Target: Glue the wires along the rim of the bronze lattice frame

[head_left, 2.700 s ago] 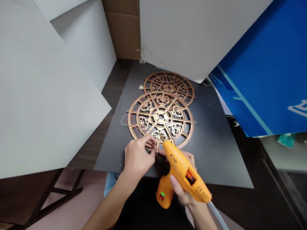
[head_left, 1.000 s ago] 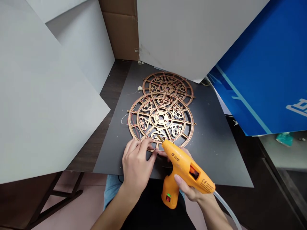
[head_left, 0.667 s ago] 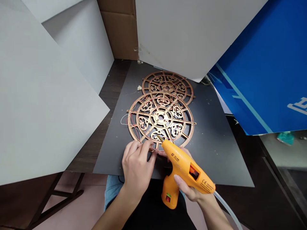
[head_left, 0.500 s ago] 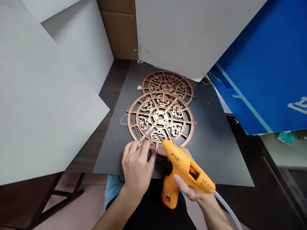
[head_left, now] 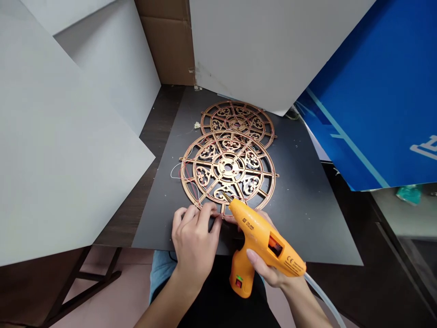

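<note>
My left hand (head_left: 196, 237) is closed at the near rim of the front wooden wheel (head_left: 228, 167), its thumb and fingers pinched on the edge or a wire there; the exact hold is too small to tell. In my right hand (head_left: 269, 269) is an orange glue gun (head_left: 261, 232), its metal nozzle pointing up and left over the wheel's near part. Fingers of my right hand reach under the gun toward the rim, mostly hidden. Thin red and white wires run along the wheel. A second openwork wheel (head_left: 239, 114) lies behind, partly covered by the front one.
Both wheels lie on a dark grey board (head_left: 300, 205). Pale panels (head_left: 68, 136) stand at the left and back, beside brown cardboard (head_left: 167, 45). A blue panel (head_left: 382, 105) leans at the right. The gun's pale cord (head_left: 324, 296) trails down right.
</note>
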Demonstrator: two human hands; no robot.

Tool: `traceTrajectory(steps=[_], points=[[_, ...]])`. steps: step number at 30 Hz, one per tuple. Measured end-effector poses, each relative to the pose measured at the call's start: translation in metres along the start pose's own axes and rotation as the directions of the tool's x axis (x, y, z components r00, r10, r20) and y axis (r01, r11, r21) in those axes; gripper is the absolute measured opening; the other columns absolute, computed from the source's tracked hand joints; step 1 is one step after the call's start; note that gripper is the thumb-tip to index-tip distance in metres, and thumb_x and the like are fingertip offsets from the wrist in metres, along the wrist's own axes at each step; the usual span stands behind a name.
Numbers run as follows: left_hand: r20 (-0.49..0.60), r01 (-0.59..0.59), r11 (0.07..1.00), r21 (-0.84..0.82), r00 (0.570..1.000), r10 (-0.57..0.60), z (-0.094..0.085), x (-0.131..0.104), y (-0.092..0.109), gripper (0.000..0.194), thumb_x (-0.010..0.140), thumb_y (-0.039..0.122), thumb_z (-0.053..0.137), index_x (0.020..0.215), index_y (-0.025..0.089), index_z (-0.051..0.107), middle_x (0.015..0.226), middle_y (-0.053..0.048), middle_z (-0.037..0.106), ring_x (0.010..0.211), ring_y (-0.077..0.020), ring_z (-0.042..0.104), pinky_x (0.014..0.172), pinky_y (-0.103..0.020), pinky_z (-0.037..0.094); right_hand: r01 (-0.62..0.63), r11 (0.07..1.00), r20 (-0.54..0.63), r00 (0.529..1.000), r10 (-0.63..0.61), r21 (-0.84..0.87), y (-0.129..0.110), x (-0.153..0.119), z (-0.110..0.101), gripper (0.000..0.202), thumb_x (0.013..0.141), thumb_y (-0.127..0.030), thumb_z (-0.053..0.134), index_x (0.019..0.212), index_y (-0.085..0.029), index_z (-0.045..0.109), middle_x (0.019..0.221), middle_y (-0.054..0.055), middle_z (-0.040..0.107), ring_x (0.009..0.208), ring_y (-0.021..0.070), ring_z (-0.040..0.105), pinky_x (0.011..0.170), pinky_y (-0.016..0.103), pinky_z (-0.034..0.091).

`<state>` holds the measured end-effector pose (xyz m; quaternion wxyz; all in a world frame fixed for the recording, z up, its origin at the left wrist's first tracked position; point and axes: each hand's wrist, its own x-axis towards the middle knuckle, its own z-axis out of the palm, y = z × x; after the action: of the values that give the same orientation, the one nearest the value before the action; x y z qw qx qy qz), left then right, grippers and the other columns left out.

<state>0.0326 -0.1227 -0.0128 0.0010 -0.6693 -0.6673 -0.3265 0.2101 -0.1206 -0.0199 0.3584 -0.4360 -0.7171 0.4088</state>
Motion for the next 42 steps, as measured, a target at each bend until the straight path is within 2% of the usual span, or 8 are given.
traceTrajectory(steps=[7,13,19,25,30,35,39,42], points=[[-0.002,-0.008,1.000,0.001,1.000,0.008,0.000,-0.001,0.001,0.010,0.082,0.015,0.068,0.083,0.022,0.062,0.072,0.006,0.070,0.065,-0.0150,0.062,0.079,-0.033,0.039,0.005,1.000,0.007,1.000,-0.005,-0.030,0.002,-0.001,0.000,0.019,0.076,-0.037,0.056,0.093,-0.029,0.057,0.106,0.006,0.054,0.100,0.0294,0.054,0.092,0.053,0.048],[0.009,0.015,1.000,0.012,1.000,-0.015,0.001,-0.003,0.002,0.011,0.080,0.014,0.070,0.083,0.023,0.064,0.073,0.007,0.072,0.064,-0.0149,0.063,0.082,-0.032,0.041,0.004,0.999,0.012,1.000,-0.004,-0.051,0.000,-0.001,0.000,0.029,0.079,-0.043,0.057,0.105,-0.030,0.061,0.112,0.007,0.057,0.108,0.0324,0.052,0.098,0.057,0.046],[-0.033,-0.019,0.999,0.044,0.999,0.021,0.004,-0.010,0.002,0.007,0.087,0.017,0.064,0.088,0.022,0.069,0.066,0.005,0.070,0.053,-0.0132,0.058,0.082,-0.032,0.043,0.021,0.999,0.007,1.000,-0.021,-0.044,-0.002,0.002,-0.001,0.020,0.079,-0.045,0.057,0.091,-0.030,0.063,0.106,0.007,0.057,0.109,0.0338,0.053,0.094,0.057,0.048],[-0.096,-0.121,0.993,-0.012,0.988,0.119,0.005,-0.024,-0.002,0.014,0.087,0.012,0.065,0.098,0.019,0.068,0.079,0.002,0.076,0.061,-0.0133,0.062,0.081,-0.033,0.044,-0.008,1.000,0.020,1.000,0.008,-0.028,-0.002,0.002,-0.002,0.021,0.078,-0.042,0.056,0.093,-0.029,0.061,0.109,0.006,0.056,0.105,0.0311,0.053,0.094,0.055,0.049],[-0.043,-0.245,0.969,-0.026,0.969,0.244,0.003,-0.033,-0.010,0.032,0.085,0.003,0.060,0.114,0.015,0.063,0.094,-0.004,0.077,0.068,-0.0161,0.061,0.074,-0.034,0.044,0.005,1.000,0.005,1.000,-0.005,-0.030,-0.002,0.002,-0.002,0.018,0.077,-0.041,0.058,0.090,-0.029,0.062,0.106,0.007,0.056,0.100,0.0303,0.054,0.090,0.053,0.050],[0.022,-0.307,0.952,-0.018,0.951,0.307,0.005,-0.038,-0.015,0.044,0.087,0.005,0.054,0.129,0.018,0.058,0.108,-0.005,0.075,0.088,-0.0197,0.066,0.094,-0.038,0.046,0.018,0.999,0.013,1.000,-0.017,-0.045,-0.003,0.002,-0.002,0.027,0.076,-0.040,0.058,0.101,-0.030,0.063,0.108,0.007,0.058,0.101,0.0316,0.054,0.089,0.053,0.050],[0.056,-0.312,0.950,-0.024,0.948,0.313,0.005,-0.040,-0.017,0.037,0.091,0.009,0.051,0.126,0.017,0.059,0.118,-0.005,0.072,0.114,-0.0209,0.063,0.117,-0.045,0.028,0.036,0.998,-0.008,0.999,-0.036,-0.052,-0.003,0.002,-0.002,0.023,0.076,-0.039,0.058,0.097,-0.030,0.062,0.106,0.007,0.058,0.099,0.0313,0.055,0.088,0.053,0.051],[0.135,-0.342,0.938,-0.056,0.928,0.347,0.001,-0.038,-0.019,0.036,0.092,0.008,0.047,0.125,0.014,0.059,0.126,-0.006,0.068,0.126,-0.0199,0.057,0.122,-0.043,0.017,0.008,1.000,-0.027,1.000,-0.009,-0.014,-0.002,-0.001,0.000,0.025,0.076,-0.038,0.059,0.099,-0.029,0.059,0.106,0.006,0.057,0.098,0.0303,0.057,0.088,0.052,0.053]])
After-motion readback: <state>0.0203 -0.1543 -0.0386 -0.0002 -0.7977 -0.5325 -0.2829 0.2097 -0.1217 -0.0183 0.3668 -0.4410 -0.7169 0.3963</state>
